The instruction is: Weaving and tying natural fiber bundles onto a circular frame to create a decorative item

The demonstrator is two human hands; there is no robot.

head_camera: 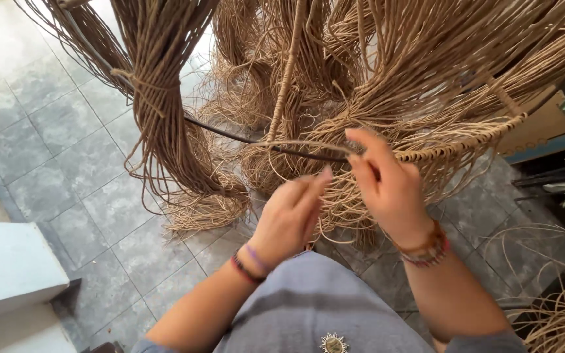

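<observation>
- Left hand (289,212), at centre frame, pinched a thin rattan strand (295,145) between thumb and fingers (318,180), closed on it.
- Right hand (387,186), just right of centre, curled around the dark frame rod (230,134) where the strand crossed it; fingers closed, though which of the two was gripped could not be told.
- Ran from upper left toward centre, that rod, bare up to the hands and wrapped in woven cane (465,140) from there to the right.
- Hung from the top edge at left, a tied bundle of strands (158,98), its loose ends touching the tiled floor (67,150).
- Crowded the upper centre and right, more loose strands (426,59), fanning close above both hands.
- Lay open across the left half, the grey floor tiles, bounded at lower left by a pale block (8,268).
- Cut into the right edge, a cardboard box (544,124) and dark clutter below it.
- Spilled in at the lower right corner, a further coil of strands (564,307).
- Filled the bottom centre, a grey-clad lap (315,307), between both forearms.
</observation>
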